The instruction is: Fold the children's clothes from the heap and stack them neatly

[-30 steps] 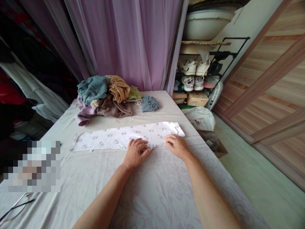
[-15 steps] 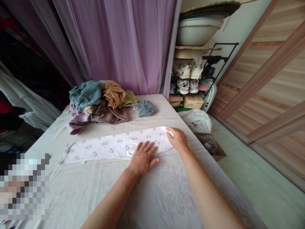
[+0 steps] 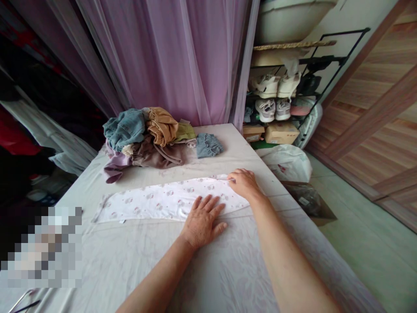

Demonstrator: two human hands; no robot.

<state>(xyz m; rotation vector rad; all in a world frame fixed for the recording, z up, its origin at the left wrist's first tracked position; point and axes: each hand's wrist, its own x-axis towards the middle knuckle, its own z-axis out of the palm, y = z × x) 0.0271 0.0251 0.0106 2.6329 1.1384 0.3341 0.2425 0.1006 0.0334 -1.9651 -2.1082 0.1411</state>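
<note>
White pink-print cloth band (image 3: 163, 202) lying flat and crosswise on the pale bed sheet (image 3: 130, 256), its far right end slightly raised. Left hand (image 3: 202, 221): open grip, palm down, fingers spread, resting on near edge of the cloth, nothing grasped. Right hand (image 3: 243, 184): fingers curled over far right end of the band; firmness of hold impossible to tell. Farther along the bed: heaped clothes (image 3: 143, 139), with small denim garment (image 3: 208, 145) just beside. Beyond the bed, at right: shoe rack (image 3: 321, 61).

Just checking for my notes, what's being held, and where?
Left hand lies flat on the white printed garment; right hand is at its far edge, grip unclear.
</note>
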